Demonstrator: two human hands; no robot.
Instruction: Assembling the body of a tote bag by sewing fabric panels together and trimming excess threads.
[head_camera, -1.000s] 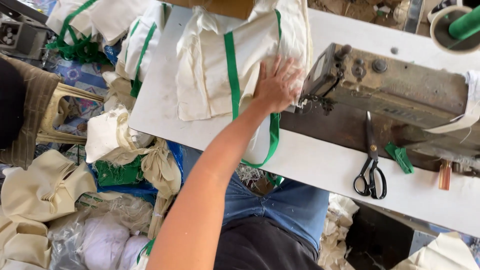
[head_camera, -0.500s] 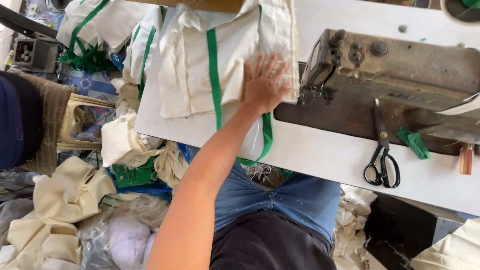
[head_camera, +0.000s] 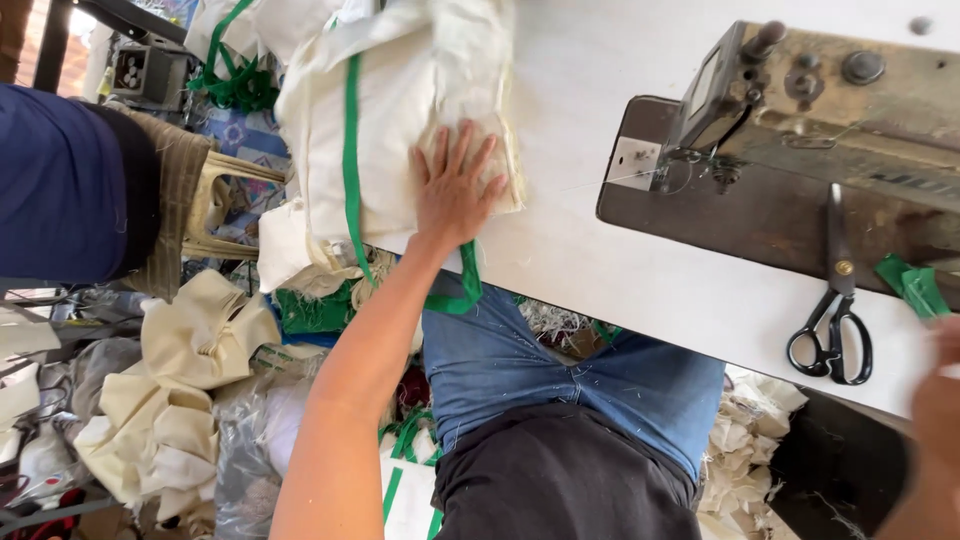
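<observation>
Cream cloth bags (head_camera: 400, 130) with green strap trim (head_camera: 351, 160) lie heaped at the near left edge of the white sewing table (head_camera: 620, 270), part of the pile spilling over that edge toward the person's lap. The left hand (head_camera: 455, 190) presses flat on the pile's near right corner, fingers spread and open, palm down on the cloth, clamping nothing. The right hand (head_camera: 940, 385) shows only as a blurred sliver at the table's near right end, well apart from the bags; whether it holds anything cannot be told.

The bags look light, soft and floppy, likely to slump and slide as a stack, so a flat palm steadies them better than a pinch; the sewn green strap or a folded edge would seem the firmest place to grip.

To the right stands an industrial sewing machine (head_camera: 830, 110), with black-handled scissors (head_camera: 833, 300) and a green scrap (head_camera: 912, 288) on its bed. More cloth (head_camera: 170, 400) lies piled on the floor.
</observation>
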